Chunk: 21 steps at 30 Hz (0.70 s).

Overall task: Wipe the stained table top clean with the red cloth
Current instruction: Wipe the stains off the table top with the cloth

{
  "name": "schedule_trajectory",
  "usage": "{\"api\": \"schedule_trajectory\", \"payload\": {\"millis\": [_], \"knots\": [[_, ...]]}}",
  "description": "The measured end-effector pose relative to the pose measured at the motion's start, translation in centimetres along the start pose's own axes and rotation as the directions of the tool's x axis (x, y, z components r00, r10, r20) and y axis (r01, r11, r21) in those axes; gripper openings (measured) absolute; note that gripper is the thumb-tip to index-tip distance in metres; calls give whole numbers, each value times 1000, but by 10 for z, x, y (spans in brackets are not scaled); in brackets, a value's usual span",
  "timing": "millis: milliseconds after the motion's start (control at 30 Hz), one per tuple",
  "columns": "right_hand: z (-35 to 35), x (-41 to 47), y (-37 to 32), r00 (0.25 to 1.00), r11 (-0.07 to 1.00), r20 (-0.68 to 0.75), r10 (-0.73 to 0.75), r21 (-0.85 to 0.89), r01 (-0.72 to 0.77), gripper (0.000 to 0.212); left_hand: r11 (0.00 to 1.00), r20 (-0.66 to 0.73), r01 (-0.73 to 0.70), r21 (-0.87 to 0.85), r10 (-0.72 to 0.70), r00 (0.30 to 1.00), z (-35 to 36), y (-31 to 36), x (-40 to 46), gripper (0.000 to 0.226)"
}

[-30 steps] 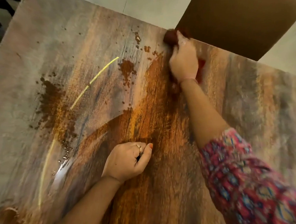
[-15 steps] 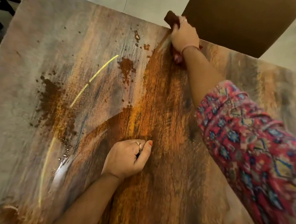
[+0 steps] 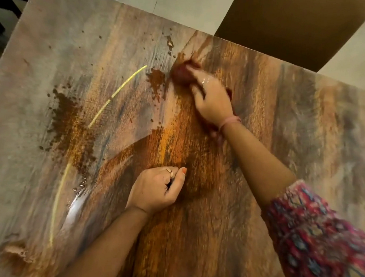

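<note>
Desk (image 3: 305, 119): our right hand (image 3: 212, 101) presses the cloth (image 3: 180, 73) beside a brown stain (image 3: 157, 78), short of the far edge. Our left hand (image 3: 157, 190): fingers curled, holding nothing. No writing visible.

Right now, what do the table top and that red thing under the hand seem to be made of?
The table top looks like wood or a wood-print laminate: streaked grain, with a wet sheen near the spill, so probably sealed. The red cloth looks like soft fabric, bunched under the right hand; motion blur hides its weave.
</note>
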State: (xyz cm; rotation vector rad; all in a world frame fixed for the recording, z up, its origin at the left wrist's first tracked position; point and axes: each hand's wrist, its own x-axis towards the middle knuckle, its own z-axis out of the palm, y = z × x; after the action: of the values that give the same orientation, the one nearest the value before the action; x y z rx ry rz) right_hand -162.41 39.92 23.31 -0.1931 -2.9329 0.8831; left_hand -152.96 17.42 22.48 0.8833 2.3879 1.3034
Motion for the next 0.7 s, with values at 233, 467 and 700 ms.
{"api": "schedule_trajectory", "payload": {"millis": [233, 467, 700], "knots": [[-23, 131, 31, 922, 924, -104, 373, -47, -379, 45, 999, -12, -33, -32, 33, 999, 1, -5, -1, 52], [0, 104, 7, 957, 932, -187, 222, -249, -265, 48, 999, -20, -43, -19, 42, 999, 3, -4, 1, 52], [18, -34, -25, 969, 966, 102, -227, -100, 237, 48, 999, -15, -49, 18, 49, 999, 1, -1, 2, 50]]}}
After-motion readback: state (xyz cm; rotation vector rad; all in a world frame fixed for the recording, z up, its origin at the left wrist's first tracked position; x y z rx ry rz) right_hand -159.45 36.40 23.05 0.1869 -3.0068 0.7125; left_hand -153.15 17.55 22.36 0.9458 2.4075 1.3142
